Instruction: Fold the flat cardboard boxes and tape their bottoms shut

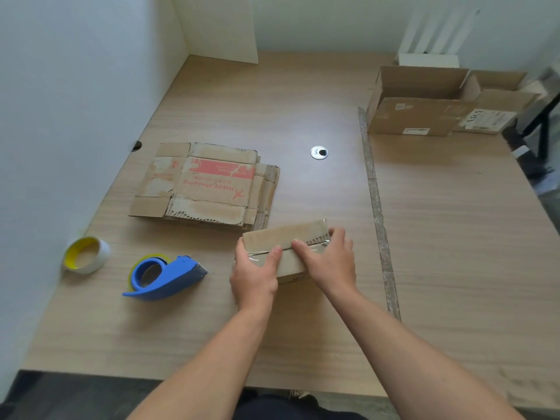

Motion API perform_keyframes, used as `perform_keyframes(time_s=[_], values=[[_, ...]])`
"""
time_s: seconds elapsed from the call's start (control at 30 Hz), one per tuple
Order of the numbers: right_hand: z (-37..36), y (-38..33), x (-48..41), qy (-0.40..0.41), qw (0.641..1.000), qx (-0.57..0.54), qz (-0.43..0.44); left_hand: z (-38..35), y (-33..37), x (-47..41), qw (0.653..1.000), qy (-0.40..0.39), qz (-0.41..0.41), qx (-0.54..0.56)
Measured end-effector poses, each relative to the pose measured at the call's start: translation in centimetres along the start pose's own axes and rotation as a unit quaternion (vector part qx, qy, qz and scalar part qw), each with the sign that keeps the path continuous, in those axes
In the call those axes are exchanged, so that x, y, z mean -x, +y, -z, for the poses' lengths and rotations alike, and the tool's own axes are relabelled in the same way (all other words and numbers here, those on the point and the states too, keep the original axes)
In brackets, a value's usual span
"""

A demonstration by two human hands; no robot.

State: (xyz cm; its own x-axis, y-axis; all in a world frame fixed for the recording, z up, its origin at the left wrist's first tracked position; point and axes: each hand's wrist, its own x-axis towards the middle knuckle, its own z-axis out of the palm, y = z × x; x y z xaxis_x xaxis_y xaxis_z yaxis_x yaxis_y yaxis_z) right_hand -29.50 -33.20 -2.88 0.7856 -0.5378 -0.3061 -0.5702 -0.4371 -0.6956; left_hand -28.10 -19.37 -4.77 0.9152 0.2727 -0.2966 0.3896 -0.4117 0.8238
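Folded brown cardboard box (283, 237) rests on the light wood-grain tabletop (272, 101) toward its front edge, just in front of the right corner of the stack of flat brown cardboard boxes (209, 183). We note that its closed flaps face up and that a strip of clear tape (316, 242) runs along the seam between them.

Left hand (254, 275): the grip is closed around the left end of the box, with the thumb laid on the tape on the upper face. Right hand (331, 259): the grip is closed around the right end, with the fingers curled over the far edge and the thumb pressing on the tape near the middle of the seam. The two thumbs lie close together without touching.

The top sheet of the flat stack carries red print. We locate a blue handheld tape dispenser (169, 277), loaded with a roll, lying left of the box and apart from the left hand. A white tape roll with a yellow core (86, 254) lies further left, near the wall. A round silver cable grommet (318, 153) sits in the tabletop behind the box. Two open brown cardboard boxes (421, 107) stand side by side at the far right.
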Motion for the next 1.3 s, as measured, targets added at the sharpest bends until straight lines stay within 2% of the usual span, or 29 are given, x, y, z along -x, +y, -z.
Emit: perform_keyframes(time_s=[0.13, 0.27, 0.47, 0.53, 0.63, 0.7, 0.77, 0.93, 1.03, 1.17, 1.3], values=[[0.0, 0.9, -0.7, 0.018, 0.998, -0.052, 0.024, 0.8, 0.4, -0.2, 0.999, 0.000, -0.030, -0.031], [0.3, 2.2, -1.2, 0.026, 0.991, -0.128, 0.038, 2.1, 0.4, -0.6, 0.999, -0.027, -0.026, -0.008], [0.5, 2.8, -1.2, 0.018, 0.974, -0.224, 0.008, 3.4, -0.2, -1.6, 0.986, -0.105, 0.029, 0.126], [0.7, 3.5, -1.1, -0.012, 0.969, -0.245, 0.005, 3.7, -0.7, -1.9, 0.979, -0.131, 0.049, 0.150], [1.5, 5.4, -0.6, -0.125, 0.938, -0.323, 0.004, 4.2, -1.1, -1.9, 0.968, -0.175, 0.060, 0.169], [2.1, 6.4, 0.4, -0.187, 0.925, -0.328, 0.027, 4.6, -1.3, -1.2, 0.959, -0.198, 0.052, 0.197], [2.1, 6.8, 1.1, -0.192, 0.928, -0.314, 0.055, 4.7, -1.6, -0.1, 0.958, -0.207, 0.032, 0.198], [0.7, 5.8, 1.7, -0.100, 0.938, -0.330, 0.029, 4.1, -2.3, 0.5, 0.988, -0.130, -0.041, 0.068], [0.1, 5.4, 2.1, -0.056, 0.944, -0.324, 0.020, 4.0, -1.8, 0.9, 0.994, -0.085, -0.063, 0.001], [0.5, 5.2, 2.5, -0.040, 0.948, -0.315, 0.001, 4.0, -1.7, 1.5, 0.998, -0.045, -0.050, -0.009], [1.4, 4.7, 1.2, -0.060, 0.963, -0.261, 0.009, 4.5, -0.9, 0.9, 0.998, -0.053, -0.032, 0.017]])
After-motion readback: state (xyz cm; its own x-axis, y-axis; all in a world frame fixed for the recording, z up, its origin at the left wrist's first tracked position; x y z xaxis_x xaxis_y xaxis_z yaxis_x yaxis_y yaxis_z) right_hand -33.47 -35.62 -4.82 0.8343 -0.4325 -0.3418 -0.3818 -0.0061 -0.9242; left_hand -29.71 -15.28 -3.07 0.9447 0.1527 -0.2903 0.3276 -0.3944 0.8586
